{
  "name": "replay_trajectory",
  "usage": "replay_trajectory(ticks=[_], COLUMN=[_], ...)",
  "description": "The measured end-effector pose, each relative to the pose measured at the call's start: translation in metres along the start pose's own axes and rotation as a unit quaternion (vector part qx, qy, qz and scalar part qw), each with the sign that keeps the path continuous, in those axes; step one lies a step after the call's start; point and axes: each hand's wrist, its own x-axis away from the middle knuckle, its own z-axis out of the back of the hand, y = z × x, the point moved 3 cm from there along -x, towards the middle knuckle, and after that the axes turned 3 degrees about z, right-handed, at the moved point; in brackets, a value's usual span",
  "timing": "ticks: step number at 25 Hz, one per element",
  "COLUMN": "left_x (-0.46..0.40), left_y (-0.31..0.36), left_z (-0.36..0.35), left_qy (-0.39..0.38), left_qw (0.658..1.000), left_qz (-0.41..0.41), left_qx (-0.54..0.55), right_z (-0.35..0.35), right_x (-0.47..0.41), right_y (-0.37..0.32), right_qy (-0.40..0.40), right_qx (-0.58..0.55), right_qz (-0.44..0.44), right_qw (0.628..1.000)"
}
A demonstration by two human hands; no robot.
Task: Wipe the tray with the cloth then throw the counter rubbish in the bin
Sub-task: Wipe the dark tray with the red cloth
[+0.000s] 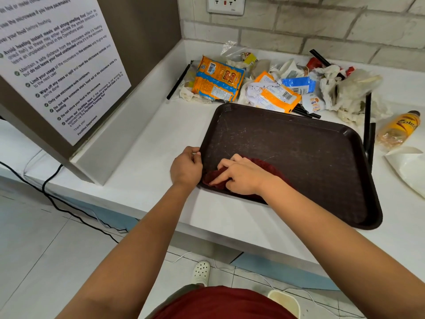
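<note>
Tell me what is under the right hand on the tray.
A dark red cloth, pressed onto the brown tray by the right hand. The hand and forearm cover the cloth's middle and the tray surface beneath.

A scuffed, matt brown plastic tray (299, 153) lies on a smooth white counter (161, 139), with a nubbly dark-red cloth (264, 164) bunched under the right hand (243, 176). Beyond the hands sit glossy foil wrappers (218, 81), crumpled paper tissues (349, 93) and a shiny plastic bottle (400, 131).

Right hand (243, 178) on cloth (264, 164), tray (299, 143).
</note>
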Motion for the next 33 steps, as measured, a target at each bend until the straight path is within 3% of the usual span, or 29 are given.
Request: replay_trajectory(ticks=[11,17,21,27,30,33], left_x=[0.002,0.003,0.0,-0.004,-0.018,-0.039], left_y=[-0.001,-0.004,-0.006,0.001,0.011,0.029], left_z=[0.001,-0.002,0.0,0.002,-0.003,-0.011], left_qy=[0.009,-0.02,-0.046,-0.073,-0.11,-0.091], left_qw=[1.0,0.999,0.997,0.995,0.981,0.981], left_qz=[0.0,-0.043,-0.055,-0.07,-0.075,-0.041], left_qx=[0.004,0.022,0.028,-0.016,-0.142,-0.169], right_z=[-0.008,-0.016,-0.017,-0.009,-0.007,-0.011], right_x=[0.095,0.153,0.159,0.153,0.147,0.146], right_y=[0.06,0.096,0.119,0.144,0.142,0.138], right_qy=[0.01,0.089,0.142,0.193,0.196,0.196], right_qx=[-0.026,-0.042,-0.059,-0.071,-0.091,-0.076], right_qz=[-0.096,-0.187,-0.323,-0.529,-0.567,-0.566], right_qw=[0.995,0.977,0.934,0.823,0.795,0.797])
